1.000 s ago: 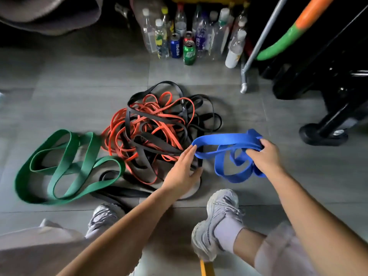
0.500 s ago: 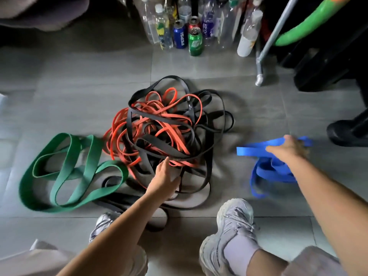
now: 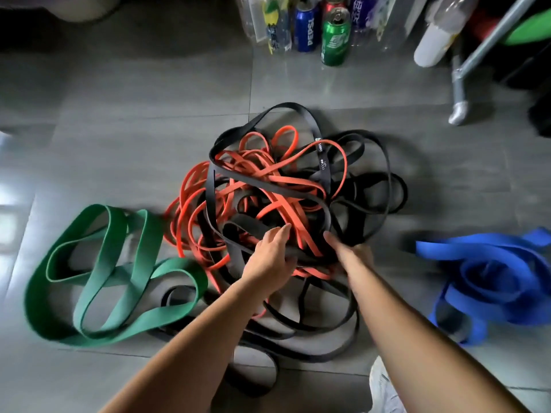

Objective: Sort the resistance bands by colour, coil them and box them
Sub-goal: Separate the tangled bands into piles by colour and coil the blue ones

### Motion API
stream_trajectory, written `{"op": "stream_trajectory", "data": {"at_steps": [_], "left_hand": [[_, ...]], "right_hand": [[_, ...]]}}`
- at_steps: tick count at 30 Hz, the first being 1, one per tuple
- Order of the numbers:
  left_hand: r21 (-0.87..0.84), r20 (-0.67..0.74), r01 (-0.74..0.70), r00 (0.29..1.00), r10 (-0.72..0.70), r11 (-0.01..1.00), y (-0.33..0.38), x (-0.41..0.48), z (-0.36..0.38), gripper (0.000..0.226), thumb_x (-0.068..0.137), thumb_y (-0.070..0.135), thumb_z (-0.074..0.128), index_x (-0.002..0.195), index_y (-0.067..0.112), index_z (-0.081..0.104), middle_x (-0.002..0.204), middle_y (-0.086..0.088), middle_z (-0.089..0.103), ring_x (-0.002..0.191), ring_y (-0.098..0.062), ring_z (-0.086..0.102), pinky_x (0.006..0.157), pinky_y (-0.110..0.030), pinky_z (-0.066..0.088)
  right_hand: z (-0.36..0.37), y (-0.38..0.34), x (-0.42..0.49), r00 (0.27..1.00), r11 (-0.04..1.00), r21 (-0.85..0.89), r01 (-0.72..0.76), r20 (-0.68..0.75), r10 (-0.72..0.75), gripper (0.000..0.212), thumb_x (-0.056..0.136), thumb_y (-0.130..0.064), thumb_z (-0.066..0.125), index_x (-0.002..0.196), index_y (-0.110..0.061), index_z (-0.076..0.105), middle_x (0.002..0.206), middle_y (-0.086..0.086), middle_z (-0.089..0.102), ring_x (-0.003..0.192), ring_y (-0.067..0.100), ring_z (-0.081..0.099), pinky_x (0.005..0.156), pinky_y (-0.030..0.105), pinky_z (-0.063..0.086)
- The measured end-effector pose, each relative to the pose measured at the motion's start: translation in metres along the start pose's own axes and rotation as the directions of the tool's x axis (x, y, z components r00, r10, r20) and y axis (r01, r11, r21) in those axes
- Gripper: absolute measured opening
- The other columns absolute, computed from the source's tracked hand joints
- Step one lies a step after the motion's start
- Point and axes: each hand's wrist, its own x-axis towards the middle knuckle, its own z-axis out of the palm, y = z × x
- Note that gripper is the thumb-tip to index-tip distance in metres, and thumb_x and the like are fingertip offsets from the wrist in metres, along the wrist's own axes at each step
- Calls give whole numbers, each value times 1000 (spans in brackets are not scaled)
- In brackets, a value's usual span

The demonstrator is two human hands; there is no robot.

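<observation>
A tangle of orange bands (image 3: pixel 298 183) and black bands (image 3: pixel 384 174) lies on the grey tiled floor in the middle. My left hand (image 3: pixel 269 254) rests on the tangle's near side, fingers straight over a black strap. My right hand (image 3: pixel 348 251) reaches into the pile just to its right, fingers extended among orange and black straps. It holds nothing that I can see. A wide green band (image 3: pixel 98 278) lies looped on the floor to the left. The blue band (image 3: pixel 492 251) lies in loose loops on the floor to the right, apart from both hands.
Several bottles and cans, among them a green can (image 3: pixel 335 37), stand at the back. A metal tube leg (image 3: pixel 459 84) comes down at the back right. My white shoe (image 3: pixel 384 389) is at the bottom edge.
My right hand carried the blue band to the right, let it go on the floor and came back to the tangle. My left hand moved further into the orange and black pile.
</observation>
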Motion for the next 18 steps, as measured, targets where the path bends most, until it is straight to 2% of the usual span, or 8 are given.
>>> {"op": "stream_trajectory", "data": {"at_steps": [2, 3, 5, 7, 9, 11, 14, 18], "left_hand": [[16, 52, 7, 999, -8, 1000, 8, 12, 4, 70, 89, 25, 53, 149, 27, 16, 151, -5, 27, 134, -27, 30, 106, -38, 32], [32, 75, 6, 997, -9, 999, 10, 15, 6, 69, 90, 25, 52, 149, 29, 16, 150, -4, 28, 133, -29, 31, 105, -38, 32], [142, 113, -29, 993, 13, 989, 12, 17, 8, 67, 91, 31, 49, 149, 34, 15, 151, -4, 25, 132, -31, 29, 103, -41, 34], [307, 133, -90, 990, 51, 947, 10, 18, 10, 65, 93, 38, 46, 148, 38, 12, 152, -5, 20, 132, -31, 27, 101, -42, 35], [375, 132, -122, 988, 77, 919, 9, 21, 9, 60, 95, 41, 42, 148, 40, 13, 148, -6, 25, 129, -30, 29, 99, -40, 36], [392, 163, -135, 984, 76, 910, 13, 27, 5, 57, 95, 43, 41, 147, 41, 16, 140, -5, 36, 124, -28, 34, 94, -38, 38], [405, 239, -173, 968, 78, 898, 27, 32, -11, 52, 95, 43, 43, 144, 39, 27, 136, -6, 38, 125, -27, 35, 93, -40, 40], [520, 220, -354, 935, 279, 777, 34, 44, -30, 37, 94, 42, 45, 129, 31, 50, 142, -5, 30, 129, -27, 29, 102, -40, 34]], "right_hand": [[20, -12, 6, 998, 998, 4, -65, -1, 65, 103, 50, -65, 78, 129, -7, 48, 130, 18, 55, 120, 33, 52, 100, 42, 44], [27, -17, 6, 996, 991, -95, -91, -24, 89, 98, 53, -67, 76, 128, -11, 47, 131, 18, 53, 121, 34, 50, 99, 42, 42], [29, -22, 5, 990, 950, -302, -78, -134, 39, 74, 70, -61, 67, 128, -21, 47, 134, 17, 43, 123, 35, 40, 100, 42, 34], [16, -15, 12, 980, 933, -347, -97, -196, 29, 49, 84, -42, 58, 126, -20, 47, 139, 16, 35, 127, 35, 33, 103, 43, 28], [1, -7, 20, 990, 946, -314, -85, -131, 45, 41, 85, -24, 56, 124, -12, 49, 134, 17, 45, 124, 35, 42, 101, 43, 38], [-9, -7, 22, 1000, 954, -299, 9, 8, -7, 38, 78, -19, 62, 113, -9, 54, 116, 16, 57, 109, 35, 55, 90, 43, 50], [-23, -12, 21, 989, 923, -362, 135, 100, -105, 50, 73, -25, 66, 119, -9, 54, 123, 15, 59, 112, 33, 56, 94, 40, 47], [-34, -26, 13, 990, 922, -368, 120, 112, -84, 34, 81, -17, 70, 110, -3, 59, 110, 13, 63, 108, 30, 57, 78, 25, 44]]}}
